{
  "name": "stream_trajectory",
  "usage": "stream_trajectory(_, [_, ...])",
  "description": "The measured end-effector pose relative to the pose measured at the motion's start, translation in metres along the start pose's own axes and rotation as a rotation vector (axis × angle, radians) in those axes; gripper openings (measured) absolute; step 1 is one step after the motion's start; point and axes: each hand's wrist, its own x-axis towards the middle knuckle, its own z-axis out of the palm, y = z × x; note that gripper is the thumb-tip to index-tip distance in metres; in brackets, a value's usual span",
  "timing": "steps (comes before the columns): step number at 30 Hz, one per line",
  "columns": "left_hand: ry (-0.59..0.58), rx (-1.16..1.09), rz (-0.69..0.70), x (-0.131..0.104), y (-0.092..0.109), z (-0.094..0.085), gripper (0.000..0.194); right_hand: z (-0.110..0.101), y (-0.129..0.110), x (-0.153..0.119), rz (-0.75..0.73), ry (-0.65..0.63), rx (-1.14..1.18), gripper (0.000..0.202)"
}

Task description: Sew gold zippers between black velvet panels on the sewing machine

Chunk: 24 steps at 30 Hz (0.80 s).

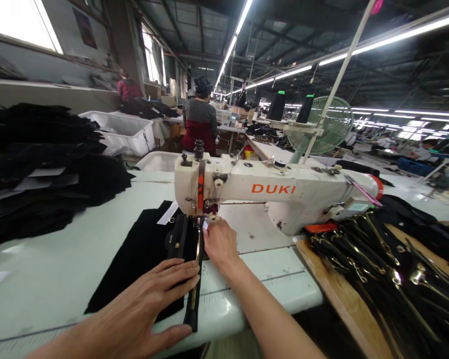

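Observation:
A white sewing machine point(243, 182) stands before me, its needle area over black fabric. My left hand point(160, 289) lies flat with fingers stretched out, pressing the black fabric panel point(134, 259) and a gold-toothed zipper point(193, 294) that runs up under the presser foot. On the panel is a black strip with a small gold stud point(177, 245), and a white label point(168, 213) lies near its far edge. Close by the presser foot, my right hand point(220, 244) is closed with its fingertips at the zipper's edge, beside a small white piece. What those fingertips pinch is partly hidden.
Black fabric pieces point(41, 164) are piled at the left. Several zippers with gold teeth point(377, 249) lie on a wooden board point(336, 289) at the right. Beyond the machine are a white bin point(121, 132), a green fan point(327, 124), thread cones point(277, 105) and a seated person point(200, 119).

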Motion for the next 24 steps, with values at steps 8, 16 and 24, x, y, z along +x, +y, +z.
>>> stream_trajectory(8, [-0.075,0.053,-0.014,0.003,0.002,-0.004,0.062,0.008,0.011,0.045,0.001,0.031,0.062,0.018])
stream_trajectory(16, [-0.038,-0.026,-0.116,-0.012,0.001,0.004,0.086,-0.013,0.036,-0.043,-0.502,-0.052,0.109,0.067])
stream_trajectory(24, [0.095,-0.053,0.003,-0.010,-0.002,-0.001,0.073,0.002,0.043,-0.019,-0.622,-0.084,0.111,0.060])
